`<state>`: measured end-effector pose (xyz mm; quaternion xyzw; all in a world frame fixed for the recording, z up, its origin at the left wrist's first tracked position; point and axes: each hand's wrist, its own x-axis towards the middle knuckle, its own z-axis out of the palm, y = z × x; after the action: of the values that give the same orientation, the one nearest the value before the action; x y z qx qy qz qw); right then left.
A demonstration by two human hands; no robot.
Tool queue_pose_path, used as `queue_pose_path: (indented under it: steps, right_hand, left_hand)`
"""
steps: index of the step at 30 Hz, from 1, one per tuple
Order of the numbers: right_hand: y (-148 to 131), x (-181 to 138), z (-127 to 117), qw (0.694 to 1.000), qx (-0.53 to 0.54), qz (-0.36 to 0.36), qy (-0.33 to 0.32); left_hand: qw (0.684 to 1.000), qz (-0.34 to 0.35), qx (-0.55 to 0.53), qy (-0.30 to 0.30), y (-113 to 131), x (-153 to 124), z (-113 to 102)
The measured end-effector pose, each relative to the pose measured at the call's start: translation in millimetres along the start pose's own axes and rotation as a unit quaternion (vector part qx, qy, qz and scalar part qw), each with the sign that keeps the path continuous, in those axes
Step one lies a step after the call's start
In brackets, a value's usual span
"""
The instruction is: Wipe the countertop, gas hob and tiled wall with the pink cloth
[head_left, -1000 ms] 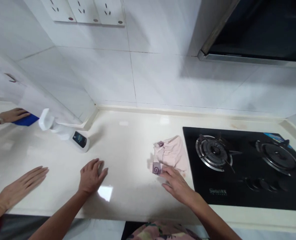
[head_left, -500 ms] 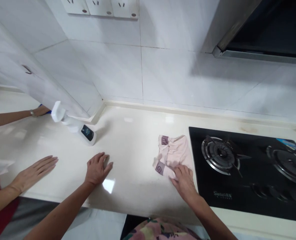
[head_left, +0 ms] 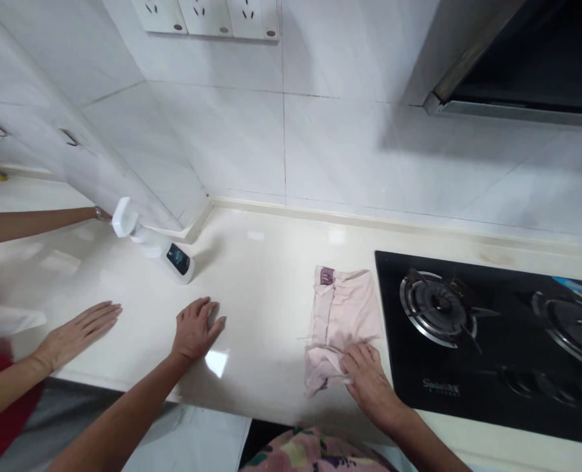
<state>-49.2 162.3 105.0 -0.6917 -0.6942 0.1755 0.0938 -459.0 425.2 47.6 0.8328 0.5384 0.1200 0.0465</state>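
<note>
At the far left, another person's forearm (head_left: 40,226) reaches along the bench (head_left: 266,295); its hand is largely hidden, so I cannot tell what it holds. Nearer, a co-worker's hand (head_left: 79,333) lies flat on the bench, fingers together. A white spray bottle (head_left: 152,246) with a dark label appears to stand upright by the wall corner; its walls are opaque, so its contents cannot be told. Next, the left hand (head_left: 195,330) rests on the bench, holding nothing, its thumb apart from loosely bent fingers. Further right lies the pink cloth (head_left: 350,305), just beside the gas hob (head_left: 404,380). It looks only partly laid out: the far part is spread, though creased, while the near end is bunched. The right hand (head_left: 366,370) grips that bunched end between thumb and fingers.
</note>
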Motion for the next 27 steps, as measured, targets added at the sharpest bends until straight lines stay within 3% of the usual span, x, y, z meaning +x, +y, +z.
queue_pose_path:
  steps: [5, 9, 11, 13, 16, 21, 24, 27]
  right_hand:
    - [-1.4, -6.3, -6.4, 0.998, 0.022, -0.043, -0.041]
    - [15.5, 23.4, -42.5, 0.989, 0.103, -0.092, -0.042]
    - [33.3, 50.2, -67.0, 0.994, 0.091, -0.062, 0.027]
    - [54.2, 74.6, -87.7, 0.990, 0.019, 0.019, 0.139]
    - [79.7, 89.8, -99.6, 0.954, -0.084, 0.123, 0.261]
    - [85.3, 69.9, -61.2, 0.950, -0.067, 0.118, 0.282]
    - [82.0, 73.9, -27.7, 0.970, -0.065, 0.082, 0.220]
    - [92.0, 106.1, -11.9, 0.978, -0.104, 0.084, 0.158]
  left_hand:
    - [1.000, -0.002, -0.004, 0.001, -1.0, 0.1, 0.5]
    - [1.000, -0.002, -0.010, -0.001, -2.0, 0.2, 1.0]
    - [1.000, -0.001, -0.009, -0.001, -2.9, 0.2, 1.5]
    - [1.000, -0.001, -0.005, -0.003, -4.0, 0.3, 2.0]
    - [1.000, 0.001, -0.003, -0.006, -5.4, 0.3, 2.3]
    - [1.000, -0.004, -0.009, -0.009, -5.1, 0.2, 2.2]
    - [1.000, 0.000, -0.009, -0.003, -5.5, 0.3, 3.1]
    - [1.000, 0.005, -0.008, -0.001, -7.2, 0.5, 4.4]
